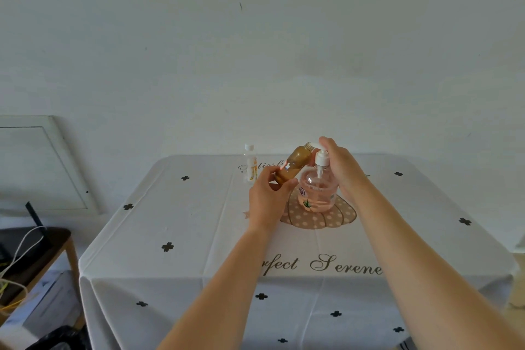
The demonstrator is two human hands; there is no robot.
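Pump bottle stood beyond the middle of the table, toward 12 o'clock. We judged that the table gave good room to move at 9, 3 and 6 o'clock, with its edges well apart from the work. The right hand laid nearly straight fingers on the pump head. A hard press, we thought, could rock the pump bottle or send soap past the neck. The left hand gripped the amber bottle, tilted, with its open neck at the nozzle; a small slip would spill. At 10 o'clock the small clear bottle stood near the left hand's knuckles and could be knocked over.
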